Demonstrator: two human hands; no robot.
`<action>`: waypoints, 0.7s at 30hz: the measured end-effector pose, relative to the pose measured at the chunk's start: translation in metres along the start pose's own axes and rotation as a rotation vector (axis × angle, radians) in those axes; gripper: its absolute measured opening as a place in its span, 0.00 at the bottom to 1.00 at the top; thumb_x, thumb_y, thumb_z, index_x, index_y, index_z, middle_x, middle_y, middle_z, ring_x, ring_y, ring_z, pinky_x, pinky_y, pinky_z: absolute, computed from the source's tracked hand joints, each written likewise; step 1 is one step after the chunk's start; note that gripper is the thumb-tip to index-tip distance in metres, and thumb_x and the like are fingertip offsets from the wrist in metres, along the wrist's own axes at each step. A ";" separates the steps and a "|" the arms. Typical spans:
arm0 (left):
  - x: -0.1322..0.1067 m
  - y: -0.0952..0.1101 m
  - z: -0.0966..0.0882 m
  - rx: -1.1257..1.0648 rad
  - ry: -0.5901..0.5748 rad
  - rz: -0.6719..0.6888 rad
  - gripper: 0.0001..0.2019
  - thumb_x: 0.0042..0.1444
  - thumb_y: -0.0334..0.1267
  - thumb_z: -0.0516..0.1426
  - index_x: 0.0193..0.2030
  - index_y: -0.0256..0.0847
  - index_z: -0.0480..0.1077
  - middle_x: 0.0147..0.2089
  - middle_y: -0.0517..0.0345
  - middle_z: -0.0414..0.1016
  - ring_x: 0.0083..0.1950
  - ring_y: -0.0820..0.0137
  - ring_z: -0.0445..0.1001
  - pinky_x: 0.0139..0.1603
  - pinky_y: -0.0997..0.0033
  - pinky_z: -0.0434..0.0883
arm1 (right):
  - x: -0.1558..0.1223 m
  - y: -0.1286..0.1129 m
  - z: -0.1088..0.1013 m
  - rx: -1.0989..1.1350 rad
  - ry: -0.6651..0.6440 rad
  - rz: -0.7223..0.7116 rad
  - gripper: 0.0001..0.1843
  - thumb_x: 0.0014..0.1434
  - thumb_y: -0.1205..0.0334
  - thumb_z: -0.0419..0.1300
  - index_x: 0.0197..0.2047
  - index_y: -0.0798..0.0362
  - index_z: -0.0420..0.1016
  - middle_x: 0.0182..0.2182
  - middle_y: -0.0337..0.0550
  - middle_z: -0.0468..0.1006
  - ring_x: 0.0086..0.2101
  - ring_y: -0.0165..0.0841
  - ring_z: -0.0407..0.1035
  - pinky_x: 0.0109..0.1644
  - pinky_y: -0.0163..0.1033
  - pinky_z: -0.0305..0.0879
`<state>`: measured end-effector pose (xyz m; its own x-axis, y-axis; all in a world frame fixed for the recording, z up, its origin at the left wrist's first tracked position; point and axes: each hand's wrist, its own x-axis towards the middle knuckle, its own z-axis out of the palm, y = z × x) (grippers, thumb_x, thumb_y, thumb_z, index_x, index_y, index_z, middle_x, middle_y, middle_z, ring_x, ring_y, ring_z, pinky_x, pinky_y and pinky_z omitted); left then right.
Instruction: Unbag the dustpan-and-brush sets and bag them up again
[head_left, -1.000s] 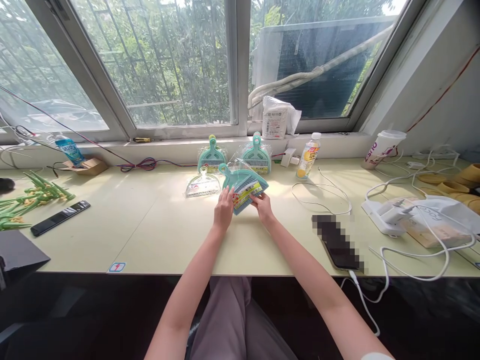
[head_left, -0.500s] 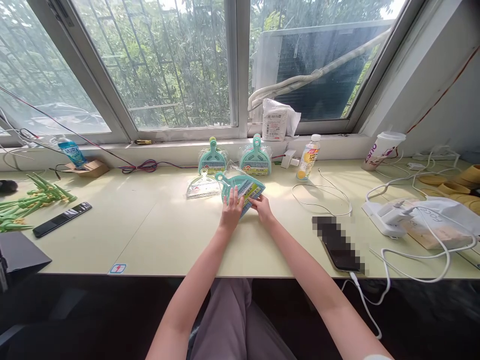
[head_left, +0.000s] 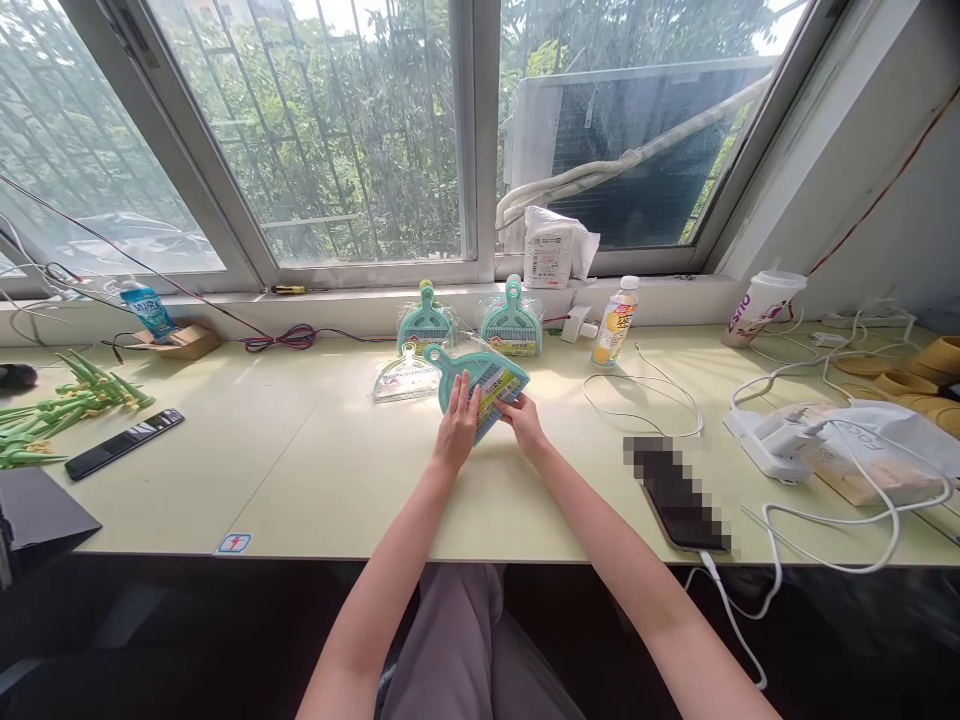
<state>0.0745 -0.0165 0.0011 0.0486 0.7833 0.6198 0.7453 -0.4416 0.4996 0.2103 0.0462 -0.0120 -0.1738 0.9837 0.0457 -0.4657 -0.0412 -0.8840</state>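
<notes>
A teal dustpan and brush set (head_left: pixel 471 370) with a yellow-green label is held tilted just above the table, its ringed handle pointing to the upper left. My left hand (head_left: pixel 457 425) rests with its fingers across the front of it, the thumb hidden. At its lower right edge, my right hand (head_left: pixel 523 420) pinches the set between thumb and fingers. Behind stand two similar packaged sets, the left teal set (head_left: pixel 425 322) and the right teal set (head_left: pixel 511 322), leaning at the wall. A paler cream set (head_left: pixel 406 378) lies flat, partly behind the held one.
To the right are a juice bottle (head_left: pixel 615 322), a phone (head_left: pixel 681 495), a power strip (head_left: pixel 769 450), loose white cables and a lidded cup (head_left: pixel 763 308). On the left lie a black remote (head_left: pixel 126 442), green stems (head_left: pixel 67 405) and a small cardboard box (head_left: pixel 180 342).
The held set has turned slightly, its handle moving a little left and its label showing more plainly. Both hands keep their hold. The view has tilted up slightly.
</notes>
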 end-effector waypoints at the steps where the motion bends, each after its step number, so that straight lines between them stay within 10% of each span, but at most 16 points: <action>1: 0.000 -0.001 0.000 -0.008 -0.030 0.004 0.25 0.63 0.31 0.41 0.67 0.36 0.57 0.73 0.44 0.47 0.75 0.61 0.37 0.70 0.48 0.51 | 0.000 0.001 0.000 0.010 0.001 0.005 0.22 0.38 0.58 0.74 0.37 0.54 0.75 0.37 0.45 0.81 0.39 0.38 0.76 0.46 0.46 0.75; 6: -0.002 0.009 0.005 -0.018 -0.143 0.074 0.25 0.63 0.32 0.43 0.67 0.35 0.56 0.73 0.40 0.46 0.75 0.58 0.37 0.70 0.43 0.46 | -0.003 0.004 0.001 0.110 0.037 0.022 0.22 0.39 0.61 0.74 0.38 0.52 0.74 0.38 0.43 0.81 0.42 0.38 0.76 0.49 0.45 0.75; 13: 0.007 -0.001 -0.006 -0.398 0.444 -0.420 0.46 0.56 0.52 0.58 0.72 0.50 0.31 0.76 0.49 0.24 0.75 0.57 0.32 0.71 0.50 0.47 | -0.002 0.001 0.001 0.127 0.000 0.024 0.20 0.40 0.61 0.74 0.37 0.52 0.74 0.38 0.43 0.81 0.42 0.39 0.76 0.50 0.47 0.75; 16: 0.009 -0.011 -0.010 -0.792 0.404 -0.652 0.50 0.54 0.54 0.59 0.71 0.52 0.27 0.75 0.46 0.36 0.72 0.58 0.52 0.65 0.56 0.63 | -0.003 0.003 0.003 0.122 -0.031 0.043 0.20 0.39 0.61 0.74 0.36 0.53 0.74 0.37 0.44 0.81 0.40 0.39 0.76 0.48 0.46 0.76; 21: 0.005 -0.007 -0.006 -1.117 0.212 -0.695 0.34 0.54 0.52 0.59 0.65 0.44 0.55 0.59 0.48 0.72 0.57 0.57 0.73 0.56 0.54 0.72 | -0.007 0.012 0.008 0.118 -0.028 0.049 0.20 0.39 0.60 0.74 0.37 0.53 0.74 0.37 0.44 0.81 0.40 0.37 0.76 0.48 0.45 0.75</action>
<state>0.0652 -0.0119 0.0044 -0.2967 0.9527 0.0662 -0.3734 -0.1796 0.9101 0.1992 0.0375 -0.0191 -0.2220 0.9749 0.0181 -0.5549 -0.1110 -0.8245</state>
